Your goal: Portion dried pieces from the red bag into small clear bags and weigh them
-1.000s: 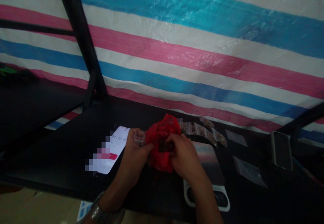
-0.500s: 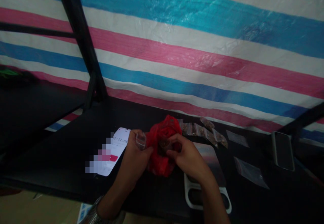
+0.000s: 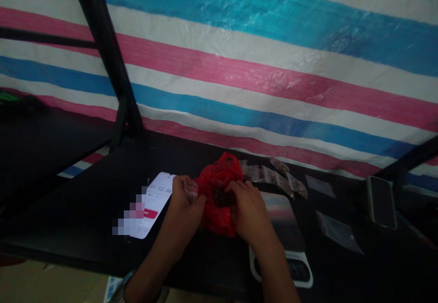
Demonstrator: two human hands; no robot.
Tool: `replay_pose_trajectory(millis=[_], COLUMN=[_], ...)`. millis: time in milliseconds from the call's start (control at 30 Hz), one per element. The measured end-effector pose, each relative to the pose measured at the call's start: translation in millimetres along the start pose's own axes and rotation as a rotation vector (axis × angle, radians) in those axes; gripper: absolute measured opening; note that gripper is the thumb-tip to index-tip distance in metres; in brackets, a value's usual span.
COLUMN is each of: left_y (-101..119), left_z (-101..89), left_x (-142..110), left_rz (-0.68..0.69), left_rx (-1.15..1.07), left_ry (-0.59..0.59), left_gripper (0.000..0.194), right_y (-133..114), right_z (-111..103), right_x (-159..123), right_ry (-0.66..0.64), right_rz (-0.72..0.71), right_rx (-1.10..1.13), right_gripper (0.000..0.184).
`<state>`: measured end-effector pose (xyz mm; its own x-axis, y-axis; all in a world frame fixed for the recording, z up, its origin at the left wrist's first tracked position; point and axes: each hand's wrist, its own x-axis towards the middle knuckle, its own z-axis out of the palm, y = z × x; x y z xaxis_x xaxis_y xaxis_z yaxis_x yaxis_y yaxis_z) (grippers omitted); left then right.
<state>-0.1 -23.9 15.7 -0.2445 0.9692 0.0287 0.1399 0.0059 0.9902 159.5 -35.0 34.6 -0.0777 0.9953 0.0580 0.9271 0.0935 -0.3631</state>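
A crumpled red plastic bag [image 3: 219,170] stands with its mouth up on the black table, dark brown bits [image 3: 222,197] showing inside. My left hand [image 3: 186,211] is closed on a small clear zip bag [image 3: 190,189] at the red bag's left side; whether it also pinches the red rim is unclear. On the right, my right hand [image 3: 248,207] has its fingers curled into the mouth of the red bag, against the brown bits. Its fingertips are hidden, so what they grip cannot be made out. Under my right forearm lies a kitchen scale [image 3: 285,221] with a metal plate.
Several filled zip bags [image 3: 273,176] lie in a row behind the scale. Flat clear zip bags [image 3: 338,232] rest to its right, near a dark-screened phone [image 3: 382,202]. A lit phone [image 3: 153,202] with a timer lies left. Behind hangs a striped plastic sheet [image 3: 239,75].
My right hand has shifted slightly, its fingers curling down into the red bag's mouth with the back of the hand turned up. My left hand stays nearly in place with the clear zip bag.
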Motion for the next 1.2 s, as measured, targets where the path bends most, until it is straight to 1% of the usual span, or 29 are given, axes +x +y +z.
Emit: replay_pose_trajectory(millis=[100, 233, 333, 400, 500, 633, 733, 800, 900, 1000, 1067, 1200], left_y=[2.0, 5.5, 3.8, 1.4, -0.5, 0.7, 1.7, 2.4, 3.8, 5.4, 6.5, 7.2], left_z=[-1.3, -2.7, -2.8, -3.2, -4.7, -6.1, -4.2, -2.1, -0.3, -1.2, -2.0, -1.9], left_x=[2.2, 1.2, 1.2, 2.1, 3.6, 0.7, -3.8, -4.6, -1.4, 2.3, 2.4, -0.9], left_rz=[-0.044, 0.004, 0.043, 0.073, 0.08, 0.088, 0.128, 0.104, 0.044, 0.043, 0.079, 0.188], left_rx=[-0.015, 0.062, 0.044, 0.037, 0.064, 0.203, 0.25, 0.226, 0.161, 0.093, 0.073, 0.1], left_ry=[-0.025, -0.095, -0.134, -0.135, -0.107, -0.031, -0.081, -0.103, -0.055, -0.04, -0.056, -0.102], left_gripper=[0.033, 0.034, 0.033, 0.032, 0.03, 0.029, 0.025, 0.025, 0.029, 0.032, 0.035, 0.036], right_y=[5.6, 13.7, 14.5, 11.8, 7.0, 4.4, 3.2, 2.0, 1.2, 2.4, 3.7, 4.2], right_z=[2.5, 7.0, 8.1, 6.3, 0.9, -2.6, -1.0, -0.3, -1.6, -3.4, -4.0, -3.6], right_x=[-0.7, 0.5, 1.0, 0.4, -0.9, -1.3, -1.1, -1.5, -2.4, -2.6, -2.4, -1.8], right_ry=[0.006, 0.011, 0.022, 0.027, 0.036, 0.022, -0.003, -0.011, -0.008, 0.016, 0.027, 0.0], right_rz=[-0.006, 0.077, 0.089, 0.094, 0.105, 0.107, 0.093, 0.088, 0.098, 0.104, 0.103, 0.138], right_rx=[0.098, 0.286, 0.361, 0.326, 0.18, 0.053, 0.043, 0.04, 0.024, -0.002, -0.022, -0.04], right_gripper=[0.039, 0.036, 0.033, 0.03, 0.029, 0.033, 0.033, 0.033, 0.034, 0.036, 0.037, 0.035])
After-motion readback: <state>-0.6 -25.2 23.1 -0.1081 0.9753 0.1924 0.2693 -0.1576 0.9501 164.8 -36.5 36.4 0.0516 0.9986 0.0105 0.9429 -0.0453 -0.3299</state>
